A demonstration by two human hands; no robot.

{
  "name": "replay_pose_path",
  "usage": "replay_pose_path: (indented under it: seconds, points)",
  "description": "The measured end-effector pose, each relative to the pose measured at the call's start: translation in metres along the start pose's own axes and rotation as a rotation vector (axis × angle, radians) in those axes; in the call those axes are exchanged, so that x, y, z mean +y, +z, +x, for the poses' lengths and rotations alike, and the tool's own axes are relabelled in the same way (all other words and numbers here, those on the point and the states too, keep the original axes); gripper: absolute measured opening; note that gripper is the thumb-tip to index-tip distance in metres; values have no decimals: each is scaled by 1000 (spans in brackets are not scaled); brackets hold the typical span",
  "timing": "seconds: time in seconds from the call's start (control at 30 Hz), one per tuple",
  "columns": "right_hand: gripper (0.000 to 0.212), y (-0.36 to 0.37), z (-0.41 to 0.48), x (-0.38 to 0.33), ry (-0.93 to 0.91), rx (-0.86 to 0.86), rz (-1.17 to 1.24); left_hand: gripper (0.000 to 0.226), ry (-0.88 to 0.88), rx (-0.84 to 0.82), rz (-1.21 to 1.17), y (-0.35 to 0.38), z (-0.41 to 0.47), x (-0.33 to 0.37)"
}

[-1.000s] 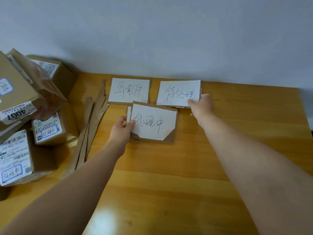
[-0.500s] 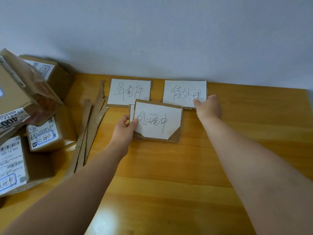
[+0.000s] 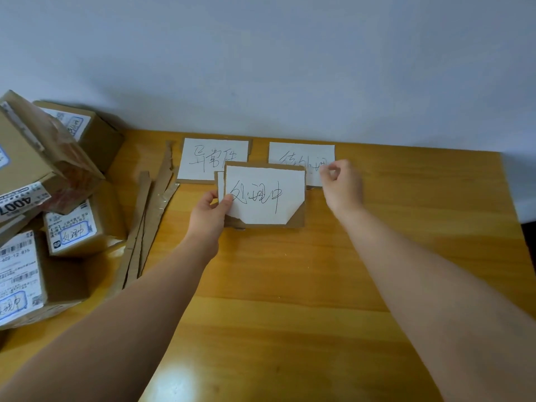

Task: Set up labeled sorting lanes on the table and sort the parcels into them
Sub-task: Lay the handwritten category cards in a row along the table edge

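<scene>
The pale wall [image 3: 261, 68] is running along the far edge of the wooden table [image 3: 290, 300]. A pile of brown parcels [image 3: 43, 198] with white shipping labels is sitting at the left edge of the table, stacked unevenly, with the top box tilting. Just right of the pile, several torn cardboard strips [image 3: 145, 221] are lying side by side, running near to far.

2 label cards are lying flat near the wall: the far left card [image 3: 211, 161] and the far right card [image 3: 298, 155], each bearing handwritten characters. The centre card [image 3: 265, 195] is overlapping the near edges of both.

The left hand [image 3: 210, 213] is gripping the centre card at its left edge, thumb on top. The edge of another card [image 3: 220, 184] is showing behind it.

The right hand [image 3: 343, 188] is hovering over the right end of the far right card, fingers curled. Whether the fingers are pinching that card cannot be determined.
</scene>
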State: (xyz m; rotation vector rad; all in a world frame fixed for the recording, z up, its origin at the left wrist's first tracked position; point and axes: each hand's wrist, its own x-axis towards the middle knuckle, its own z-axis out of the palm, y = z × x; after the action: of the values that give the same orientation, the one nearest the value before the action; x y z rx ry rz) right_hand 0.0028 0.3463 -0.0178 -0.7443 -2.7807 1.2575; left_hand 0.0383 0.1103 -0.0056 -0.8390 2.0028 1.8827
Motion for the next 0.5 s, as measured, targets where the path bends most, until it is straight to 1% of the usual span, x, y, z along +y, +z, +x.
replay_pose_path:
  seconds: [0.1, 0.17, 0.23, 0.33, 0.43, 0.5]
  points:
    - [35, -13, -28, 1, 76, -133, 262, 17, 10, -16, -27, 13, -15, 5]
    - [43, -21, -41, 10, 155, -236, 373, 14, 19, -33, -39, 22, -27, 8]
    - [44, -32, -51, 20, 196, -311, 456, 10, 31, -47, -48, 32, -38, 10]
    - [40, -54, -60, 31, 219, -325, 578, 4, 54, -66, -74, 47, -54, 13]
    - [46, -80, -64, 32, 248, -278, 603, 17, 66, -68, -102, 66, -72, 12]
    - [54, -96, -66, 34, 259, -279, 545, 23, 65, -74, -116, 79, -84, 10]
